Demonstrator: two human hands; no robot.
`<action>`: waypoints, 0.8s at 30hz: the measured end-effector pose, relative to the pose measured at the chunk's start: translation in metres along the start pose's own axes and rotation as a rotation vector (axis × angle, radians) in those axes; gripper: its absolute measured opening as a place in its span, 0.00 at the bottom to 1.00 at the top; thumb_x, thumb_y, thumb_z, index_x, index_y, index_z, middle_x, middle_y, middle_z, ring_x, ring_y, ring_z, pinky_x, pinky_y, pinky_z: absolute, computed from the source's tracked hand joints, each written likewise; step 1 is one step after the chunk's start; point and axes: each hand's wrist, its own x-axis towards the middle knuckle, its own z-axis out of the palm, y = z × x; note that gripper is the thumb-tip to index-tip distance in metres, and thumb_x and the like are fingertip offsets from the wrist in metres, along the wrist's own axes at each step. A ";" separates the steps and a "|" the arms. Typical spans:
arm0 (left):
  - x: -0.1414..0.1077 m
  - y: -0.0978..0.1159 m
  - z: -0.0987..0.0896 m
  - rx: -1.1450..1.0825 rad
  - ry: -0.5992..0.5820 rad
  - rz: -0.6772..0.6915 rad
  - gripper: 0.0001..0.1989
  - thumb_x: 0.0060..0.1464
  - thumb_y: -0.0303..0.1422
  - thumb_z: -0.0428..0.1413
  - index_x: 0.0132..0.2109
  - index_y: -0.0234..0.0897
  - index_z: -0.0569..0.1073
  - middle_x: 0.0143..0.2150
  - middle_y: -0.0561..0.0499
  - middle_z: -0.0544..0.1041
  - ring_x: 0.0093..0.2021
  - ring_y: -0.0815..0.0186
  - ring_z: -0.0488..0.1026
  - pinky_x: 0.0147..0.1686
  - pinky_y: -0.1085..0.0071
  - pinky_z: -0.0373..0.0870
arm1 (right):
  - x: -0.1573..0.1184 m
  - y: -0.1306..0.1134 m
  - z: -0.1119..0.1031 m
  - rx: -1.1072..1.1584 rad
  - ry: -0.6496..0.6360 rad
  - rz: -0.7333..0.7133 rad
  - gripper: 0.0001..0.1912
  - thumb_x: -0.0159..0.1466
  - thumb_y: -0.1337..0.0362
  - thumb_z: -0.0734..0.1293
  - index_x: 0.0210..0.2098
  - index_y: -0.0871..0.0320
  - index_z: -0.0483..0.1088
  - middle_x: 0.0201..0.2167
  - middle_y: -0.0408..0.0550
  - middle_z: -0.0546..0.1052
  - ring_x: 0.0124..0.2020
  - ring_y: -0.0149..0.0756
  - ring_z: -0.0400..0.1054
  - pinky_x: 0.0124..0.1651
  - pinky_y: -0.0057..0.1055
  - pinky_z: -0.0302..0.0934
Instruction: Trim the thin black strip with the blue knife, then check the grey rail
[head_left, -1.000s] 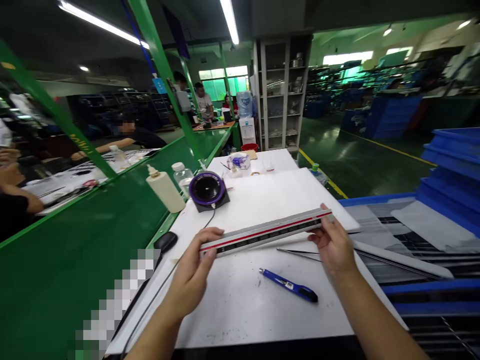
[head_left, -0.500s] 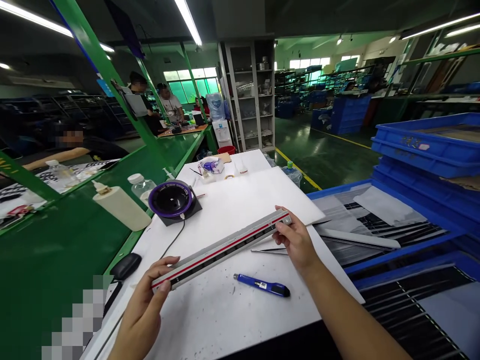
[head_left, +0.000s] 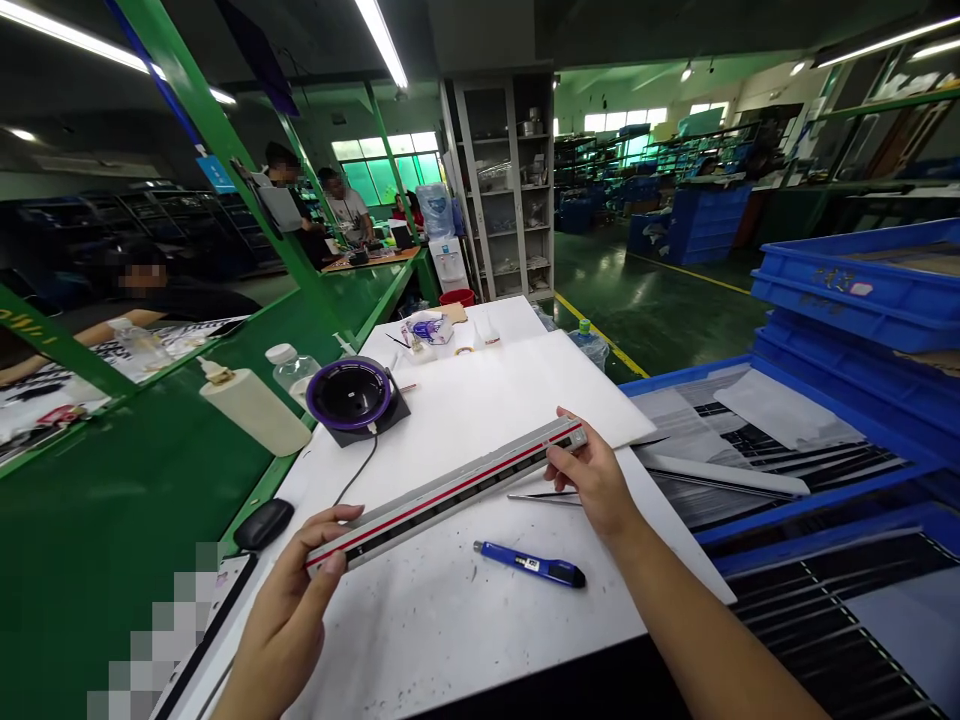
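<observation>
A long grey model train carriage with a red stripe and a dark window band is held above the white table, its right end higher in the picture. My left hand is closed round its left end, thumb on the near side. At the other end, my right hand grips it between thumb and fingers. Below the carriage a blue utility knife lies on the table. Tweezers lie close to my right hand, partly hidden by it.
A purple-rimmed black round device with a cable stands at the left, beside a cream squeeze bottle. White foam sheet covers the table's far part. Blue crates stack at the right. A co-worker's arm shows at the far left.
The whole view has shifted slightly, with most things a little farther right. Both hands keep their hold on the carriage, which has barely moved.
</observation>
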 end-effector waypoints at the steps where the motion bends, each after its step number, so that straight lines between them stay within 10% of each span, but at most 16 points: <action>1: 0.000 0.000 -0.002 0.011 -0.022 0.008 0.13 0.56 0.47 0.53 0.40 0.43 0.70 0.53 0.44 0.72 0.55 0.49 0.68 0.48 0.55 0.69 | 0.000 0.000 0.000 -0.007 0.007 -0.001 0.38 0.51 0.54 0.76 0.58 0.57 0.64 0.30 0.43 0.73 0.24 0.33 0.68 0.22 0.27 0.59; 24: -0.006 0.043 0.023 0.021 -0.067 0.136 0.20 0.62 0.40 0.50 0.60 0.47 0.63 0.62 0.48 0.63 0.63 0.53 0.59 0.62 0.55 0.55 | 0.006 0.003 -0.014 0.160 0.108 0.035 0.27 0.54 0.56 0.75 0.50 0.55 0.67 0.30 0.41 0.72 0.23 0.31 0.66 0.22 0.26 0.55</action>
